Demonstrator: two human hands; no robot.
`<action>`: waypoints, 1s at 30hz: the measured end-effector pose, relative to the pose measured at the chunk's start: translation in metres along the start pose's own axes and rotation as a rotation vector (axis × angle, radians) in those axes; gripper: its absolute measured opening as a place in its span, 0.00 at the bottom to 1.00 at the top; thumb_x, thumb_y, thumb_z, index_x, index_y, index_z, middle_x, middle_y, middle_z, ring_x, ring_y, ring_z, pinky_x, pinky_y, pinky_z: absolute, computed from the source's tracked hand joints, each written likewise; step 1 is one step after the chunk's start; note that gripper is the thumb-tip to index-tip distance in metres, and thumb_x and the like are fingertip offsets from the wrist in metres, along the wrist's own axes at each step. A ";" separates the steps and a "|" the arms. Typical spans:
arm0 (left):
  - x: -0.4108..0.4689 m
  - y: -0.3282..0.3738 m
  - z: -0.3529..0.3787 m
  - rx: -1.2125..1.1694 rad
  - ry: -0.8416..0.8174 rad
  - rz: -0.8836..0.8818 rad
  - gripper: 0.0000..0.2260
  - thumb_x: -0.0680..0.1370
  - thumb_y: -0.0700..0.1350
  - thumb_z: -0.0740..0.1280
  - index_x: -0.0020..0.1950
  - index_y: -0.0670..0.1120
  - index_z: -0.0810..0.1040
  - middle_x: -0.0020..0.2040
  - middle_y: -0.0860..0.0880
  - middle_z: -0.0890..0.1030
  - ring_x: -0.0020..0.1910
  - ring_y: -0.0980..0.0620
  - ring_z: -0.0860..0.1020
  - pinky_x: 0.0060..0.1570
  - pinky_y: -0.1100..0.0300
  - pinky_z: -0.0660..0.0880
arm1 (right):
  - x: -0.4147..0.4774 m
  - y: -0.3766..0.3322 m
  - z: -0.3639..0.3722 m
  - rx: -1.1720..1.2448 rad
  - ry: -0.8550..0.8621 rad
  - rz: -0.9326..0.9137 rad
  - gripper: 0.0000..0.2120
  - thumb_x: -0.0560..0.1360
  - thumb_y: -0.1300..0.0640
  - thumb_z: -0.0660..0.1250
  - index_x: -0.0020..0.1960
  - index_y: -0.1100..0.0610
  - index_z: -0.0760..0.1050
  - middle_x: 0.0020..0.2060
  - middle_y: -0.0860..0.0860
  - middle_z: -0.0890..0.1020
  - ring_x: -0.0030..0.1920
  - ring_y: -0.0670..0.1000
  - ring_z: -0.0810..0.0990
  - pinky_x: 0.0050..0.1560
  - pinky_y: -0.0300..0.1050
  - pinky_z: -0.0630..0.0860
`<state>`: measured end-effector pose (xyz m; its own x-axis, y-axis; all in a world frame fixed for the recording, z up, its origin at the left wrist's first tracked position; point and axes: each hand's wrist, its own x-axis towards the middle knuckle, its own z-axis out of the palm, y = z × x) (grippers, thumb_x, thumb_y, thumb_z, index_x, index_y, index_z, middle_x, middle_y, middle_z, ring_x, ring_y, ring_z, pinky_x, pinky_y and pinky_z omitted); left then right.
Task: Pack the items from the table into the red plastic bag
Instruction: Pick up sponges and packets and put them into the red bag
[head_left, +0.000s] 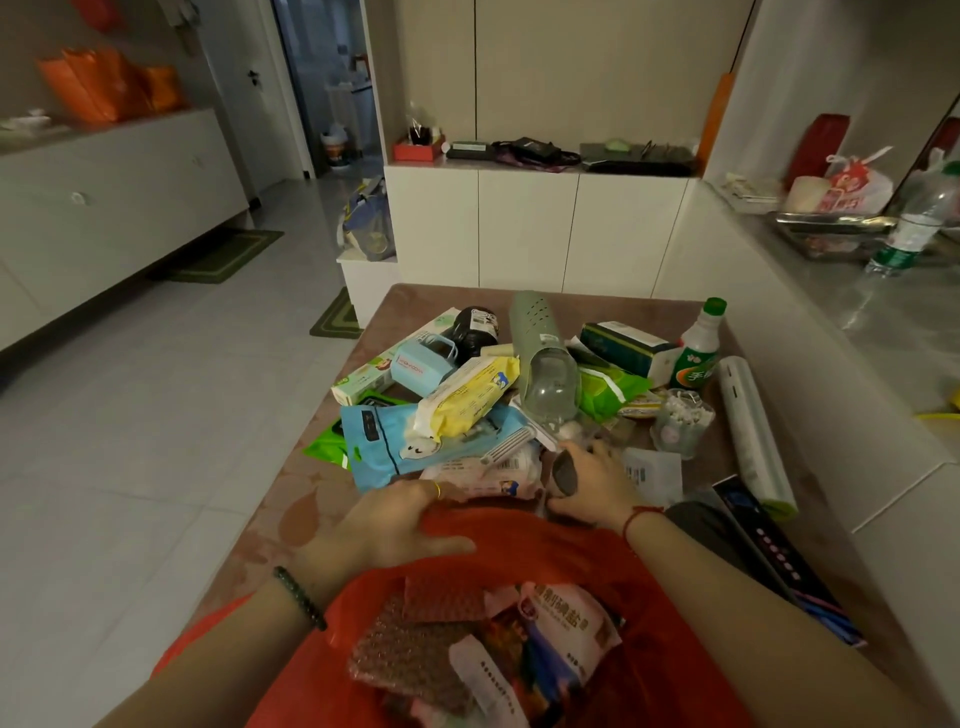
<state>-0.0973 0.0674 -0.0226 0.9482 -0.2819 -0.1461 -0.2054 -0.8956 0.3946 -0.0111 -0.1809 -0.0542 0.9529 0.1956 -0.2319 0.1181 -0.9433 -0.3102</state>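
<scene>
The left hand is gripping the far rim of the red plastic bag, which is lying open at the near end of the table. The right hand is curling round a dark grey object just beyond the bag. Bubble wrap and a printed packet are sitting inside the bag. A yellow wipes pack is lying on a blue pouch.

Dim room: pale tiled floor, white cabinets, green mat, open doorway.
</scene>
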 end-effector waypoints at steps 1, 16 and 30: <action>0.000 -0.003 0.001 -0.005 -0.004 -0.010 0.26 0.69 0.66 0.65 0.62 0.55 0.74 0.59 0.55 0.78 0.57 0.55 0.77 0.56 0.57 0.76 | -0.002 0.001 -0.005 0.004 0.044 0.008 0.40 0.65 0.45 0.73 0.71 0.51 0.59 0.67 0.59 0.65 0.68 0.61 0.62 0.64 0.52 0.67; 0.000 -0.019 0.004 -0.571 0.132 -0.183 0.09 0.77 0.48 0.65 0.48 0.44 0.81 0.38 0.52 0.81 0.36 0.57 0.79 0.39 0.66 0.75 | -0.143 -0.018 0.046 0.294 -0.004 -0.569 0.32 0.64 0.41 0.73 0.64 0.37 0.62 0.66 0.30 0.59 0.69 0.38 0.60 0.71 0.39 0.59; 0.024 -0.024 0.002 -0.768 0.162 -0.218 0.11 0.77 0.47 0.64 0.36 0.53 0.79 0.28 0.60 0.81 0.30 0.64 0.79 0.32 0.74 0.73 | -0.052 -0.044 -0.026 0.528 0.306 -0.316 0.10 0.75 0.57 0.65 0.56 0.50 0.76 0.48 0.43 0.80 0.45 0.37 0.77 0.47 0.35 0.79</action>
<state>-0.0700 0.0819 -0.0371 0.9832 -0.0227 -0.1813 0.1549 -0.4225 0.8930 -0.0586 -0.1567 -0.0042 0.9404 0.2821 0.1901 0.3252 -0.5815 -0.7457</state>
